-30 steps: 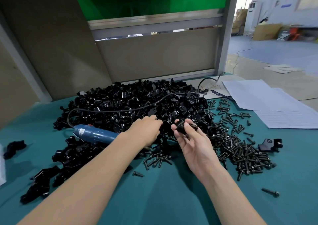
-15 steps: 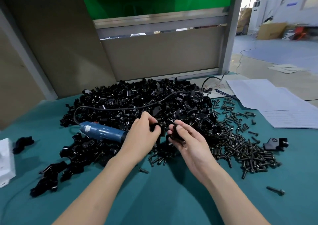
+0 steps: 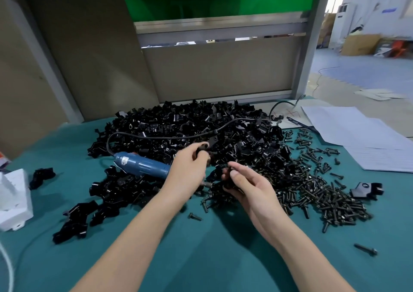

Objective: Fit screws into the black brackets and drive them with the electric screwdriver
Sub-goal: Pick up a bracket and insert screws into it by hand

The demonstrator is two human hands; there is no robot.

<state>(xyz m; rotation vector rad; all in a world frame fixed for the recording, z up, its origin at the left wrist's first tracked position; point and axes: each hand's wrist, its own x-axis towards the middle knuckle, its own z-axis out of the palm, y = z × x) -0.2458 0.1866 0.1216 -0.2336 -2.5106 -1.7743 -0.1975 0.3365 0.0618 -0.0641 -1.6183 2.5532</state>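
A big heap of black brackets [image 3: 201, 128] covers the back of the green table. My left hand [image 3: 190, 169] pinches one black bracket [image 3: 202, 147] at the heap's front edge. My right hand [image 3: 248, 184] curls its fingers round another black bracket [image 3: 228, 173], just right of the left hand. The blue electric screwdriver [image 3: 143, 164] lies on the table under my left wrist, its tip [image 3: 207, 184] pointing right between my hands, its cable looping over the heap. Several dark screws [image 3: 324, 193] lie in a pile to the right.
White paper sheets [image 3: 362, 140] lie at the right rear. A lone bracket [image 3: 366, 189] and a stray screw [image 3: 366, 249] lie at the right. A white box [image 3: 13, 200] sits at the left edge, with more brackets [image 3: 73, 220] close by. Beige partitions stand behind.
My left hand has lifted a bracket from the heap and drawn it up and away from the right hand. My right hand still holds its bracket, a little lower. The camera has shifted.
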